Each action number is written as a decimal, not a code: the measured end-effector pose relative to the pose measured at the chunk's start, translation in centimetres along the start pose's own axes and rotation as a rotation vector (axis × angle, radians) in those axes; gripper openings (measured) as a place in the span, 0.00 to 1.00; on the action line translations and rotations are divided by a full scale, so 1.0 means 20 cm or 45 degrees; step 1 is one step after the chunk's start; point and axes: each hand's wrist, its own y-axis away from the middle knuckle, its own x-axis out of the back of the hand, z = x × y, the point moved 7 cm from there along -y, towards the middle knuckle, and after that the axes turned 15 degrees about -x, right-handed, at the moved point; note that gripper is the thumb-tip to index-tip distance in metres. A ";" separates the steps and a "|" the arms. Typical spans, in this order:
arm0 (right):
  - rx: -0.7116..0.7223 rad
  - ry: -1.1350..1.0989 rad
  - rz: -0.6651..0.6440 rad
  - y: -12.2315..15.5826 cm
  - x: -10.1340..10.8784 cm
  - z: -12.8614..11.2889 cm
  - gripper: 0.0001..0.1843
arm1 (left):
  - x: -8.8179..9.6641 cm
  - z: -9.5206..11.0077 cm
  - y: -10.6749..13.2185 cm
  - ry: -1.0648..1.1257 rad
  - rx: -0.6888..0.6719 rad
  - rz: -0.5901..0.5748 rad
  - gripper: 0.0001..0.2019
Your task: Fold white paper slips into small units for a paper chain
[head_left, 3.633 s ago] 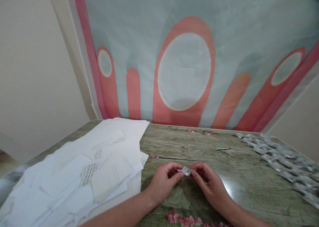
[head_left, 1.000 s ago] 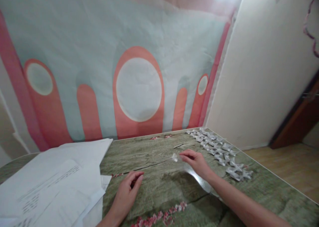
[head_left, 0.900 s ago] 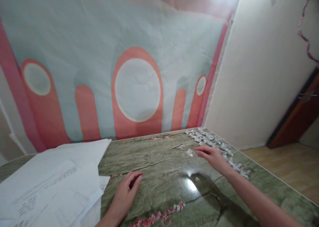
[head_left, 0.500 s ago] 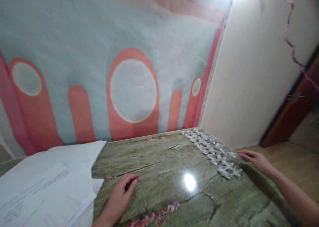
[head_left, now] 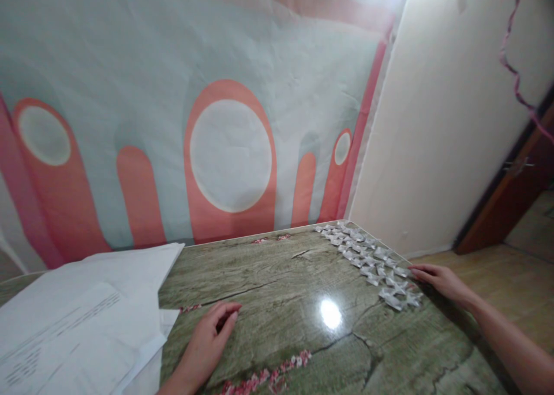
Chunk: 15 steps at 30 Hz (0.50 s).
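Observation:
My right hand (head_left: 439,280) lies at the right edge of the green wood-grain table (head_left: 277,291), palm down with fingers stretched toward a row of several small folded paper pieces (head_left: 372,262). Its fingertips touch or nearly touch the nearest pieces, and nothing shows in its grasp. My left hand (head_left: 212,331) rests on the table near the front, fingers loosely curled and holding nothing, just to the right of a pile of white paper sheets (head_left: 82,314).
A wall hanging with pink arches and pale circles (head_left: 229,152) rises behind the table. A plain wall (head_left: 445,123) and a brown door frame (head_left: 506,198) stand at the right, with wooden floor (head_left: 519,285) below. A lamp reflection (head_left: 330,314) glares on the tabletop.
Both hands were pinching one folded piece together. My right hand then carried it right to the row of pieces and set it down; it now rests open there. My left hand stayed.

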 end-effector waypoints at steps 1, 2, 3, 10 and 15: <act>0.000 0.001 -0.004 0.00 0.00 0.00 0.24 | 0.00 0.00 0.00 0.002 0.002 -0.003 0.15; 0.000 0.003 -0.007 0.00 0.00 0.00 0.25 | 0.00 0.01 0.00 0.005 0.004 -0.005 0.15; -0.002 0.005 -0.009 -0.01 0.00 0.01 0.25 | 0.00 0.01 0.00 0.010 0.006 -0.009 0.15; -0.002 0.022 0.008 0.00 0.00 -0.01 0.26 | 0.00 0.00 0.00 0.017 0.003 -0.014 0.15; -0.003 0.035 0.079 0.03 0.02 -0.03 0.24 | 0.00 0.01 0.00 0.007 0.008 -0.007 0.14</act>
